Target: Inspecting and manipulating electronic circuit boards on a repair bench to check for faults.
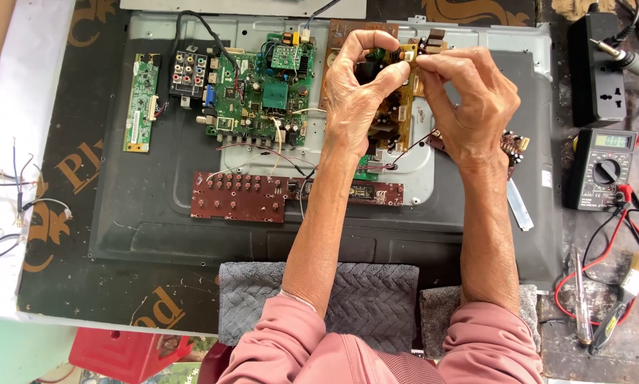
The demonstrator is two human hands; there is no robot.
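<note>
Both hands are raised over the opened back of a flat television [149, 206]. My left hand [355, 89] and my right hand [469, 99] together pinch a small yellowish component [409, 51] between their fingertips. Under the hands lies a brown power board [394, 107], mostly hidden. To the left sits the green main board [262, 85] with coloured sockets. A reddish-brown button board [238, 195] lies below it. A narrow green board [140, 103] is at the far left of the panel.
A black multimeter [604, 167] with red and black leads sits at right, a power strip [598, 67] above it. A screwdriver [581, 299] and a brush [632, 281] lie at lower right. Grey towels [369, 295] cover the near edge. Loose wires [14, 192] lie at left.
</note>
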